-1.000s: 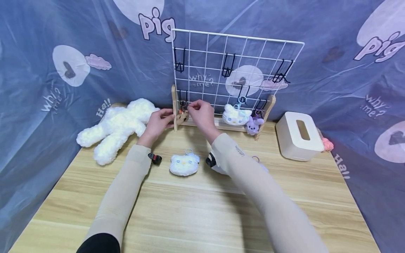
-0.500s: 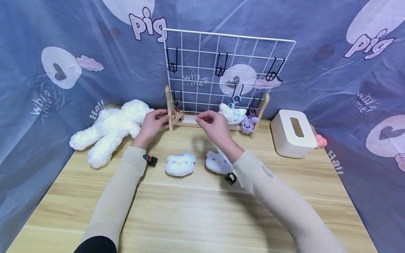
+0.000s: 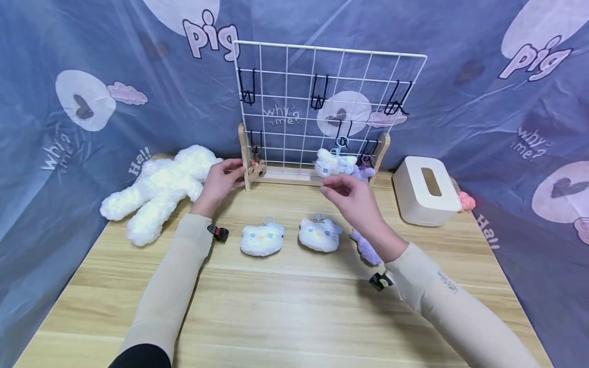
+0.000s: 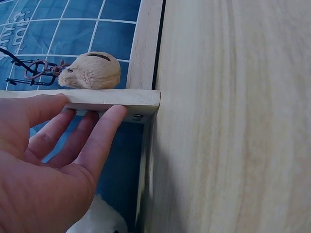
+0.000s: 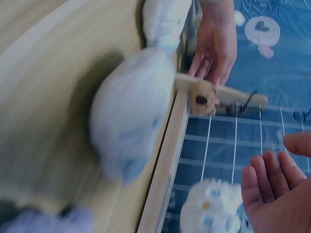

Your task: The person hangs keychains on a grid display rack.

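Past two pale sleeves (image 3: 171, 283), the right hand (image 3: 353, 200) is empty, fingers loosely parted; the left hand (image 3: 222, 180) pinches the wooden post (image 4: 146, 99) of the rack (image 3: 331, 49), where, I'd say, a steady hold should prevent tipping. Two white cat plushes (image 3: 261, 241) and one purple plush (image 3: 366, 249) lie on the table (image 3: 276, 312); behind, one brown plush (image 3: 259, 170) beside that post, one hanging cat (image 3: 332, 163) and one purple rabbit (image 3: 364, 172) occupy three of six black hooks (image 3: 318, 102).
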Demonstrator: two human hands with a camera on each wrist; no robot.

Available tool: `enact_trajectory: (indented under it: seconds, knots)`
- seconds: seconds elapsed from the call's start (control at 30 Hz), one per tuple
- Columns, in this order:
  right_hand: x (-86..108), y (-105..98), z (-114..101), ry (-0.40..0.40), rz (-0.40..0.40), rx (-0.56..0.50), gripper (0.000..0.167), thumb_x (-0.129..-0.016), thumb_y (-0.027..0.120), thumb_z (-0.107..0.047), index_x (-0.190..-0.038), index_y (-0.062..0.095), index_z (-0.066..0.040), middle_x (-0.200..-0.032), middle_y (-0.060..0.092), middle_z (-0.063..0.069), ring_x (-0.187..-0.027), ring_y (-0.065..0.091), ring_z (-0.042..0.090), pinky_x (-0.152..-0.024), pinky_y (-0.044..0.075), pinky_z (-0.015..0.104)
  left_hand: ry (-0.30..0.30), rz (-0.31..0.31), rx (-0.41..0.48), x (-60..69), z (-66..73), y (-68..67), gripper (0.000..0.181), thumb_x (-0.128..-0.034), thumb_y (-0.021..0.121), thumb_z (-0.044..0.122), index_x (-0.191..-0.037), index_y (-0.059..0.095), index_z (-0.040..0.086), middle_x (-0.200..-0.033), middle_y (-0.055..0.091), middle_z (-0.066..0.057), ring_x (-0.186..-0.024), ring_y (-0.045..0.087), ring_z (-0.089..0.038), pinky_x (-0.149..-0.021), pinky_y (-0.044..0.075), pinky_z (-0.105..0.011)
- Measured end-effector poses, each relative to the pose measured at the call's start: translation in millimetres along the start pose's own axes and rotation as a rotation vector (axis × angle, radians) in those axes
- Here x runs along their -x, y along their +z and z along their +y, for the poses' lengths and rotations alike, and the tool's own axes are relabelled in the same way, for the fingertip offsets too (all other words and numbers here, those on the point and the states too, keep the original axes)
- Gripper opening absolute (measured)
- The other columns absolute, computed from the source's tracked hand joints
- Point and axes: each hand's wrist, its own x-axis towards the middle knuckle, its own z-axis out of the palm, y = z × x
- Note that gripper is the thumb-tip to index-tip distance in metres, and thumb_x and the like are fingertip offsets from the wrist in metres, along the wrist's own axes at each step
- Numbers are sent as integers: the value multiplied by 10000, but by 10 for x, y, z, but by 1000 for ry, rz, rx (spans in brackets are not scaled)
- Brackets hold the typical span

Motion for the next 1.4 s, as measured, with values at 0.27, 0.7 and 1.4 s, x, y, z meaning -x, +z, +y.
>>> enact_trajectory:
  seconds: [0.27, 0.7, 1.4]
  knots:
    - [170, -440, 420, 87, 20, -49, 337, -1066, 778, -152, -1341, 741, 40, -1107, 777, -28, -965, 698, -57, -879, 606, 54, 8, 0, -4, 4, 8, -1, 445, -1154, 628, 125, -1564, 591, -43, -1469, 606, -260, -1087, 709, -138, -1097, 690, -403]
    - [283, -759, 983, 170, -45, 87, 434, -1070, 764, -153, -1419, 683, 93, -1245, 779, 236, -946, 653, -87, -841, 573, 40, 9, 7, 5, -1, -11, -10, 439, -1152, 636, 131, -1555, 602, -39, -1461, 611, -250, -1075, 712, -135, -1069, 701, -372]
    - [299, -806, 1376, 141, -263, 189, 347, -1030, 805, -99, -1313, 738, 90, -1134, 804, 203, -916, 664, -14, -757, 587, 99, 2, 6, -6, 15, 0, 9, 436, -1157, 626, 131, -1558, 599, -40, -1493, 602, -275, -1286, 693, -367, -1108, 683, -415]
